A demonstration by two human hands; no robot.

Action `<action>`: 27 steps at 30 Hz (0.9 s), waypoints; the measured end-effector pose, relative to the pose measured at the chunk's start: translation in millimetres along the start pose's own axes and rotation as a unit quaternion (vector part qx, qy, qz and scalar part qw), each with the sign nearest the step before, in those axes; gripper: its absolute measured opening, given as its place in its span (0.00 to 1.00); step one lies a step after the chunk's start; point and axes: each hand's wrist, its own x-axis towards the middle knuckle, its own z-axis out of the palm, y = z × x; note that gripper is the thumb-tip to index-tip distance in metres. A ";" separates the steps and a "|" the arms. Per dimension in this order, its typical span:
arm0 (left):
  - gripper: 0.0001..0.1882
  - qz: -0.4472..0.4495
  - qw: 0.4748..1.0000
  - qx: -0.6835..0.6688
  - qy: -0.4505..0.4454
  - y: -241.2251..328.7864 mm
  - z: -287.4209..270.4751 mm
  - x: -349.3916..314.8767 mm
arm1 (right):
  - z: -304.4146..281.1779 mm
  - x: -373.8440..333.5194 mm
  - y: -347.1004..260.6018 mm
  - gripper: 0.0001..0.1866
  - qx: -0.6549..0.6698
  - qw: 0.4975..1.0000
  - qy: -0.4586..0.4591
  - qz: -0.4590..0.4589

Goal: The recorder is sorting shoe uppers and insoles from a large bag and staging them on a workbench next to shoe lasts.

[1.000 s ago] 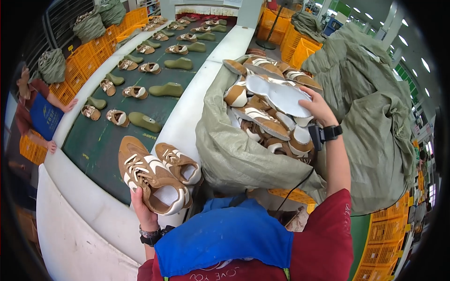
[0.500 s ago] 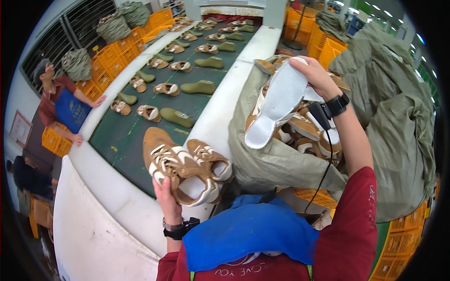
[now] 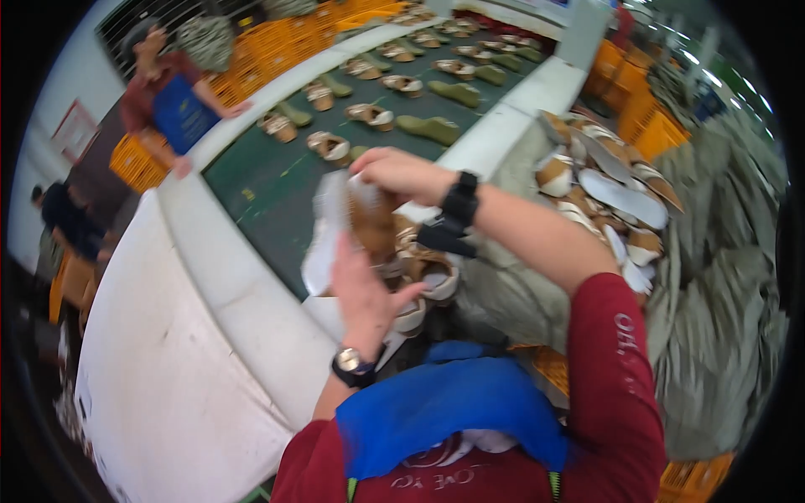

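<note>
My right hand has its fingers closed on the end of a tan-and-white shoe upper above the near part of the conveyor. The upper stands tilted on end, its white underside facing left; motion blurs it. My left hand lies against its lower part, fingers stretched and thumb spread to the right. Just right of my hands another brown-and-white lace-up upper sits near the belt's edge. Part of a white piece shows beneath my left hand, too blurred to make out.
Tan uppers and green shoe lasts stand in rows on the dark green conveyor. A pile of uppers lies on grey-green sacking at right. A co-worker stands across the belt at far left, beside orange crates.
My right hand has come left from the sacking, bringing a white-bottomed upper over the belt. My left hand has loosened its grip on the brown upper and stretched its fingers. The view has shifted.
</note>
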 end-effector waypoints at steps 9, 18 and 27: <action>0.21 -0.213 0.920 -0.328 0.013 -25.8 49.8 23.7 | -1.3 -38.1 0.1 0.25 0.245 0.964 -0.066 -0.073; 0.33 -0.321 0.572 -0.733 -0.182 -24.3 43.8 40.1 | -98.5 -111.0 80.1 0.44 0.165 0.977 -0.064 -0.120; 0.33 -0.396 0.409 -0.776 -0.271 32.2 95.1 25.2 | -109.3 -166.1 116.3 0.46 -0.256 0.932 0.164 -0.197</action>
